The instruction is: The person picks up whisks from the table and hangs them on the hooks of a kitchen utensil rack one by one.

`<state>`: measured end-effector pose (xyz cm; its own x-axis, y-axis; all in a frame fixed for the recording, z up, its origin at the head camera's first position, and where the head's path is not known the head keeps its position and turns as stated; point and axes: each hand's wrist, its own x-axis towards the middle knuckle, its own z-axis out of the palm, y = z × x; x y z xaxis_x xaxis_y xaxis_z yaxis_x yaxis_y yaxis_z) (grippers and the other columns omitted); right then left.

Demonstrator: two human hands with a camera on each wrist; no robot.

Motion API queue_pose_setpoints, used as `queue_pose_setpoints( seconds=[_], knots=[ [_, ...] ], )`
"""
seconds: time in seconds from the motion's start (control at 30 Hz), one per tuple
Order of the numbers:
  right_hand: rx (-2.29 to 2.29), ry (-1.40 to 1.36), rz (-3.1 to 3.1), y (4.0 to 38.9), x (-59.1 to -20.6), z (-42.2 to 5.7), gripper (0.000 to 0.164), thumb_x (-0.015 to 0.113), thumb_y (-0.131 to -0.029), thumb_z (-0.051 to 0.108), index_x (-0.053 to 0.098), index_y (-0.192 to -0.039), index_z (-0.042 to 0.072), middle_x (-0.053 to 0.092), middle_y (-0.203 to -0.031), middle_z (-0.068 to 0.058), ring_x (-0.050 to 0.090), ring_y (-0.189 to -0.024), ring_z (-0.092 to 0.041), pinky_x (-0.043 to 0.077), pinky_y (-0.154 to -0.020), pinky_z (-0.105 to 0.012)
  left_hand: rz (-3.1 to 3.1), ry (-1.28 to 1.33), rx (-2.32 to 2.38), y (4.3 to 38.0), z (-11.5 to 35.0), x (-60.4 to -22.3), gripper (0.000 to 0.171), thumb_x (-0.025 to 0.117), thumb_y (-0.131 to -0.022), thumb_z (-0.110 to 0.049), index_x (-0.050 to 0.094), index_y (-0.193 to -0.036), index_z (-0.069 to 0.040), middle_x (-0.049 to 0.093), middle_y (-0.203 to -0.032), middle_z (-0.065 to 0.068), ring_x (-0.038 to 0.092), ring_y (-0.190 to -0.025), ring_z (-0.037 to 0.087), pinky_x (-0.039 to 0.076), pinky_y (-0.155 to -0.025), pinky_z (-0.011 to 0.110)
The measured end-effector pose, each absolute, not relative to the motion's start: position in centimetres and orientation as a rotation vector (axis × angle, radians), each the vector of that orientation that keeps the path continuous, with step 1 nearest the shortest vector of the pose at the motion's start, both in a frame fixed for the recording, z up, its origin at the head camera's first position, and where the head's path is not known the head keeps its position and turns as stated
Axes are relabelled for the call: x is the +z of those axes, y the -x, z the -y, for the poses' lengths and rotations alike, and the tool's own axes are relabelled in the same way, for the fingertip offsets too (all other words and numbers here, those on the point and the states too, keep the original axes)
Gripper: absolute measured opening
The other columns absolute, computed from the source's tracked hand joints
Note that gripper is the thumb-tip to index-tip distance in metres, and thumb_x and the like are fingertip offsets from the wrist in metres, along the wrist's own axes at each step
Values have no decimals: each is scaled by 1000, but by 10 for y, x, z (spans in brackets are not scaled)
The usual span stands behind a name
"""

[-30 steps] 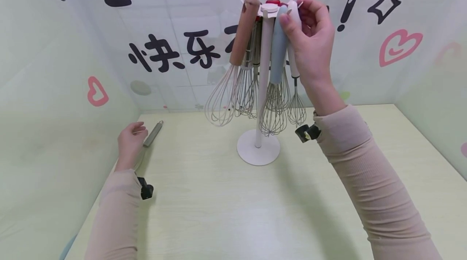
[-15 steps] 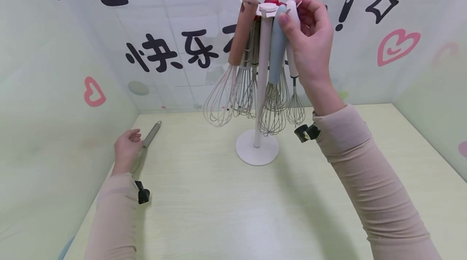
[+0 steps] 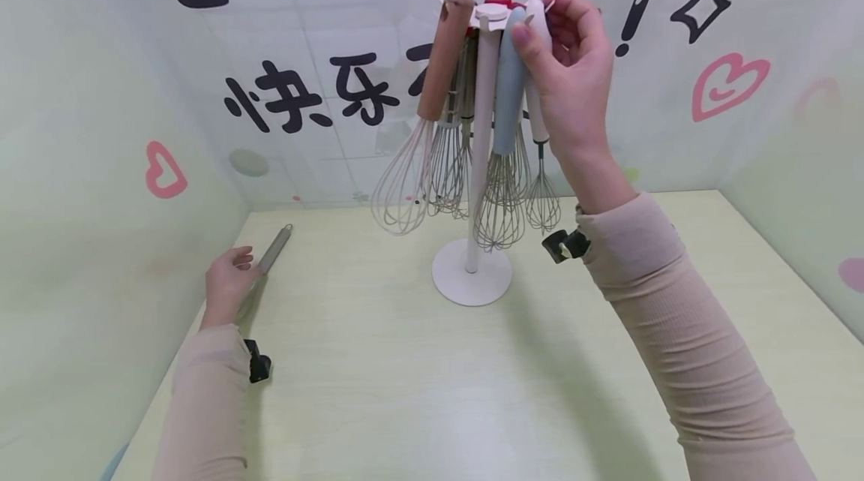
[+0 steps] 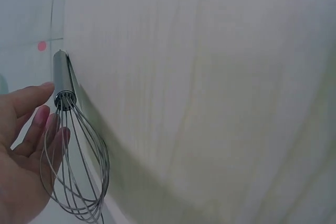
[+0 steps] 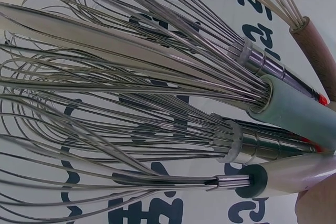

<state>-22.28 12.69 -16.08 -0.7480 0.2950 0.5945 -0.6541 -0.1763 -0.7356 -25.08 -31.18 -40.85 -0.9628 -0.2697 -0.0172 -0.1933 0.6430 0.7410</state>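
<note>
In the head view, my right hand [image 3: 574,68] is raised at the top of a white stand [image 3: 471,290]. Its thumb and curled fingers pinch the white-handled whisk [image 3: 536,102] close to the hooks, the thumb overlapping the top of a blue-handled whisk [image 3: 508,91]. In the right wrist view the white handle [image 5: 294,174] runs into the hand at the lower right. At the far left, my left hand [image 3: 226,282] is beside a grey-handled whisk [image 3: 275,248] lying on the table. The left wrist view has its loose fingers [image 4: 31,95] around that whisk's wires [image 4: 79,166], not closed on them.
A brown-handled whisk [image 3: 445,57] hangs at the stand's left, with several metal whisks behind it. Printed wall sheets border the pale wooden table [image 3: 378,383] at the back and both sides.
My left hand has drawn back slightly toward the lower left along the lying whisk, which stays in place. My right hand keeps its hold at the stand. The head view has shifted a little.
</note>
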Motion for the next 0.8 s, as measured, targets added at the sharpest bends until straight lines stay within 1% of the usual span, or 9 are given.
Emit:
queue_pose_setpoints(
  seconds=[0.13,0.3,0.33,0.53,0.57,0.67,0.8],
  knots=[
    [1967,-426,1483,223,-160,-125,34,69,-82,-1,54,-112,2,54,-106,-3,52,-99,-14,49,-94,-21,2822,-398,-1189,251,315,-411,57,56,-92,-8,34,-142,8,44,-139,33,45,-126,46,42,-106,53],
    [1961,-423,1489,223,-160,-126,34,69,-82,-1,54,-113,2,54,-106,-3,52,-98,-14,49,-93,-21,2868,-386,-1201,253,318,-414,61,57,-92,-10,30,-144,5,40,-141,33,43,-129,47,41,-106,53],
    [1962,-423,1490,223,-160,-126,34,69,-82,-1,54,-113,2,54,-106,-3,52,-98,-14,49,-93,-21,2871,-389,-1180,254,319,-415,61,58,-91,-11,32,-144,4,42,-140,32,46,-127,45,45,-103,51],
    [1962,-421,1487,223,-161,-126,34,69,-82,-1,54,-112,3,54,-106,-3,52,-98,-13,49,-93,-21,2891,-342,-1123,252,315,-415,61,61,-89,-11,36,-141,8,47,-135,34,52,-120,46,49,-97,50],
    [1962,-419,1486,223,-161,-126,33,69,-82,-1,54,-112,3,54,-106,-3,52,-98,-13,49,-93,-21,2901,-328,-1126,251,314,-415,61,60,-89,-10,35,-140,10,47,-134,35,50,-121,47,47,-99,53],
    [1960,-415,1485,223,-161,-127,33,69,-82,0,55,-111,3,54,-105,-3,52,-98,-13,49,-93,-22,2930,-307,-1044,249,310,-415,58,61,-89,-10,38,-138,11,50,-131,34,54,-116,47,49,-95,52],
    [1958,-413,1487,223,-161,-126,33,69,-82,0,54,-112,3,54,-106,-3,53,-98,-13,49,-93,-22,2950,-328,-962,251,309,-418,53,60,-90,-11,41,-135,11,53,-129,32,56,-113,45,50,-91,51]
  ],
)
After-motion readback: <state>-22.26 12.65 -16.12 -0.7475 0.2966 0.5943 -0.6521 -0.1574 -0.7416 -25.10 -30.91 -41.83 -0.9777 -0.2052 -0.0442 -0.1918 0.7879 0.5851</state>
